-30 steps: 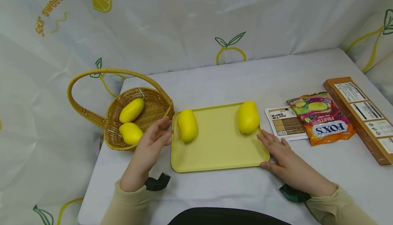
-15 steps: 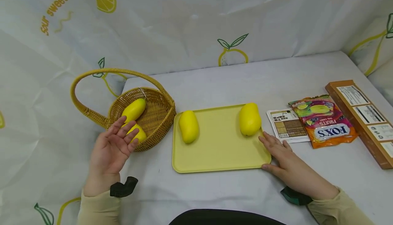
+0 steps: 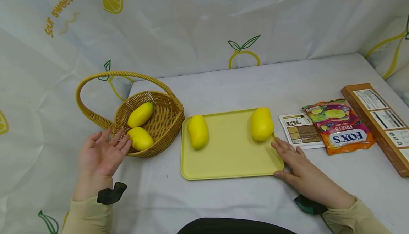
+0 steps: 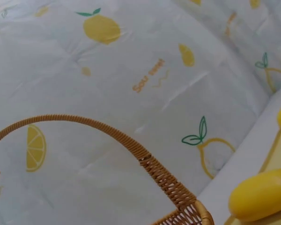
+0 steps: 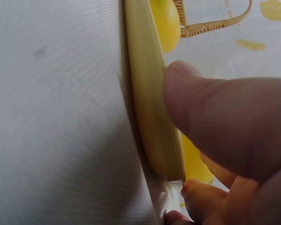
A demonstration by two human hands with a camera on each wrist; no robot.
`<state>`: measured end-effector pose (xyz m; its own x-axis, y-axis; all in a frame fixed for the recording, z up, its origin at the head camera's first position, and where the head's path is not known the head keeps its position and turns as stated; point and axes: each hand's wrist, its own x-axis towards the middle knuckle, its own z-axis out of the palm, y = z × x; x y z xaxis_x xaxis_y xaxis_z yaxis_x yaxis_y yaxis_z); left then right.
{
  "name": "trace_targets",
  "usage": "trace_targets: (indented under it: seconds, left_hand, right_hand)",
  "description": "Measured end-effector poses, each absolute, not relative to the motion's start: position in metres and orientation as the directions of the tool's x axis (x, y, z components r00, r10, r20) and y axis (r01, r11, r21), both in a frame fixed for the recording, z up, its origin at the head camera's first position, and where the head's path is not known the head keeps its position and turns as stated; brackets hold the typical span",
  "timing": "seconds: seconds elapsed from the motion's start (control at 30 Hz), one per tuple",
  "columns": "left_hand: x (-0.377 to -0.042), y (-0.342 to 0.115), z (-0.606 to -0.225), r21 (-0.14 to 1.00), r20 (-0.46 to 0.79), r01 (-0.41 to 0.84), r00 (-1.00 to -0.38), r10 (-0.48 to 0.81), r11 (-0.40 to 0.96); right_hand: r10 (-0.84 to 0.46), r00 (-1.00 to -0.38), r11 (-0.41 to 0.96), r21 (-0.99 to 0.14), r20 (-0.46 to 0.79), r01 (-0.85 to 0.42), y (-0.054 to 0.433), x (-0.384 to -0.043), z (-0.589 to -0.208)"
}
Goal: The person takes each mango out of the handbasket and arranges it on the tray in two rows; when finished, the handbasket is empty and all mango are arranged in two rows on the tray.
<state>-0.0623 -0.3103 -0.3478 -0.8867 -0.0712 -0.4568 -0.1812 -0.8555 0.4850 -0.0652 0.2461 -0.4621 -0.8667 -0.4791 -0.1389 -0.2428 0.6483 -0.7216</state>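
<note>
As viewed from the head, found left hand (image 3: 102,156) turned palm up with fingers straight and spread, holding nothing, at the near left rim of a wicker basket (image 3: 167,138); cannot tell contact with the rim. Logged two yellow fruits in the basket beyond those fingertips — near basket fruit (image 3: 140,139) just past them, far basket fruit (image 3: 141,114) behind it. Found right hand (image 3: 297,164) spread wide at the right end of a yellow tray (image 3: 230,156), with thumb touching the near corner, per the right wrist view. Noted on the tray, between both hands, left tray fruit (image 3: 198,132) well apart from either hand and right tray fruit (image 3: 262,124) just beyond the right fingertips. Recorded to the right of the right hand, on the white-covered bench (image 3: 223,202): flat packet (image 3: 300,131) nearest, then FOX'S candy bag (image 3: 340,125) overlapping it — and farthest out, long brown box (image 3: 377,127).
</note>
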Motion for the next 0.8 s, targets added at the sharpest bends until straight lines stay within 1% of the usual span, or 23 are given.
trace_targets:
  seconds: [0.37,0.5,0.67,0.8]
  left_hand:
    - [-0.07,-0.307,-0.338,0.573,-0.514,-0.228,-0.848,-0.129,-0.787]
    - [-0.076,-0.307,-0.337,0.575,-0.54,-0.251,-0.831,-0.131,-0.779]
    - [-0.083,-0.307,-0.337,0.599,-0.579,-0.321,-0.807,-0.12,-0.734]
    - [-0.088,-0.306,-0.337,0.626,-0.581,-0.372,-0.808,-0.092,-0.685]
  right_hand:
    - [-0.481,-0.865,0.646,-0.725,-0.145,-0.238,0.245,-0.066,-0.461]
    - [-0.483,-0.863,0.646,-0.726,-0.148,-0.237,0.245,-0.067,-0.46]
    - [-0.484,-0.863,0.644,-0.727,-0.144,-0.24,0.245,-0.066,-0.461]
    - [-0.483,-0.864,0.639,-0.732,-0.141,-0.238,0.247,-0.066,-0.464]
